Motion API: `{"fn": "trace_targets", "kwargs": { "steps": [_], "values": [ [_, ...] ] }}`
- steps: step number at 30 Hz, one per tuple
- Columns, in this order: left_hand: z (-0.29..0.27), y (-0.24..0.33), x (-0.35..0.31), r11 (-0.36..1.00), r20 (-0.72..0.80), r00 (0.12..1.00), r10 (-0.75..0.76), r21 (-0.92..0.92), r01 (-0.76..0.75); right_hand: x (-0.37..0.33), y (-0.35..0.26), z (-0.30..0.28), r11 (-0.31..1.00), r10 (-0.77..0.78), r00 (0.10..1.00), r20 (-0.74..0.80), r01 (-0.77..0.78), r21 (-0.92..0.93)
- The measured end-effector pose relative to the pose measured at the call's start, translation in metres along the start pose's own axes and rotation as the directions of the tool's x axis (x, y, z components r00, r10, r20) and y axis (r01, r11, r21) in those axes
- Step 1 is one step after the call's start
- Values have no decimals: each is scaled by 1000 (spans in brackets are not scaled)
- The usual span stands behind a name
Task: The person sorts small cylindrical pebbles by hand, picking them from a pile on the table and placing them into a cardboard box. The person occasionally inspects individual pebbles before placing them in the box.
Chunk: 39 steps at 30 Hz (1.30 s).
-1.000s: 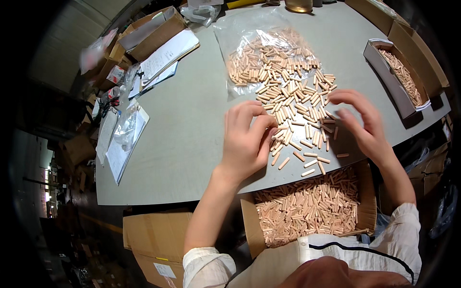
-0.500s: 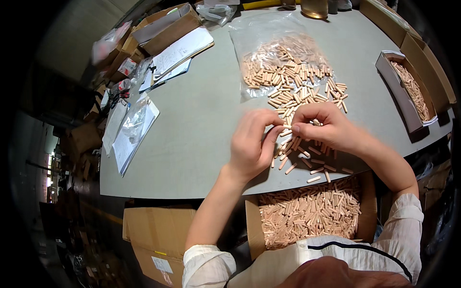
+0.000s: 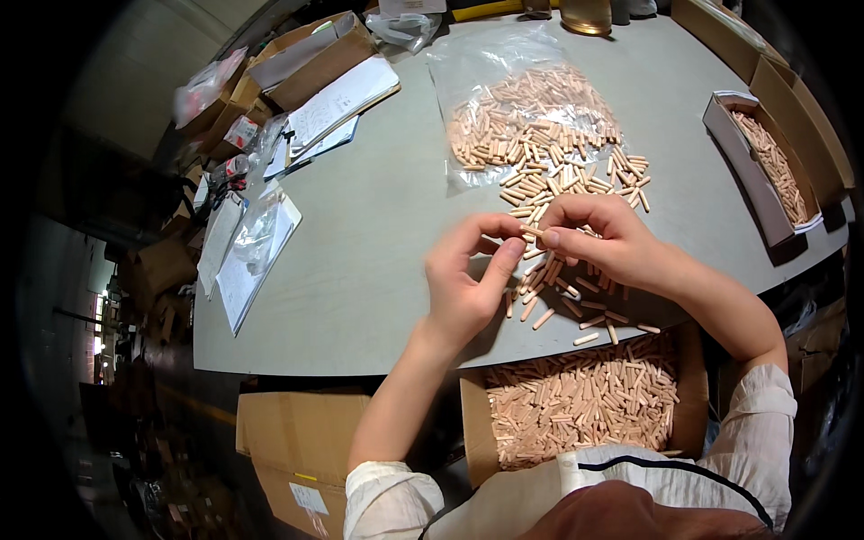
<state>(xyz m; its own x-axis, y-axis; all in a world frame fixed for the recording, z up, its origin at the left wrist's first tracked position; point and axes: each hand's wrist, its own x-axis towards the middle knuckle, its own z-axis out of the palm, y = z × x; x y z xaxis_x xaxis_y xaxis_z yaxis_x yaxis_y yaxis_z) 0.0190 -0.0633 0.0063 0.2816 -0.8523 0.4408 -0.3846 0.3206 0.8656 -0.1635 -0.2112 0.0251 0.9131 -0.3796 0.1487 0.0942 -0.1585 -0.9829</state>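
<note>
Both my hands meet over a heap of loose wooden dowels on the table. A single small pale wooden dowel [image 3: 531, 230] is pinched between the thumb and forefinger of my right hand [image 3: 616, 238]. My left hand [image 3: 468, 274] is curled at the dowel's other end, its forefinger and thumb tips close around it. Beneath and beyond the hands, more loose dowels [image 3: 576, 175] spread out from the mouth of a clear plastic bag [image 3: 490, 54] that is partly full of them. A few single dowels [image 3: 586, 339] lie towards the table's near edge.
Below the near edge stands a cardboard box [image 3: 479, 423] full of dowels. On the right, a narrow open carton [image 3: 751, 184] holds more. Clipboards with papers [image 3: 346, 103], a sheet under clear plastic [image 3: 261, 261] and boxes [image 3: 319, 67] line the left side of the grey table [image 3: 360, 243].
The dowel between my fingers has tilted, its left end now higher. My left thumb and forefinger have parted a little, and both hands have shifted slightly left.
</note>
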Motion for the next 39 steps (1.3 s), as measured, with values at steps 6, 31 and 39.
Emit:
{"fn": "trace_targets", "kwargs": {
  "steps": [6, 31, 39],
  "values": [
    [0, 1, -1, 998, -6, 1000, 9, 55, -8, 0, 3, 6, 989, -96, 995, 5, 96, -116],
    [2, 2, -3, 900, 99, 960, -262, -335, 280, 3, 13, 13, 975, -181, 983, -44, 173, -141],
    [9, -6, -4, 812, 142, 946, -292, -486, 324, 2, 18, 17, 898, -303, 953, -24, 277, -342]
  ]
}}
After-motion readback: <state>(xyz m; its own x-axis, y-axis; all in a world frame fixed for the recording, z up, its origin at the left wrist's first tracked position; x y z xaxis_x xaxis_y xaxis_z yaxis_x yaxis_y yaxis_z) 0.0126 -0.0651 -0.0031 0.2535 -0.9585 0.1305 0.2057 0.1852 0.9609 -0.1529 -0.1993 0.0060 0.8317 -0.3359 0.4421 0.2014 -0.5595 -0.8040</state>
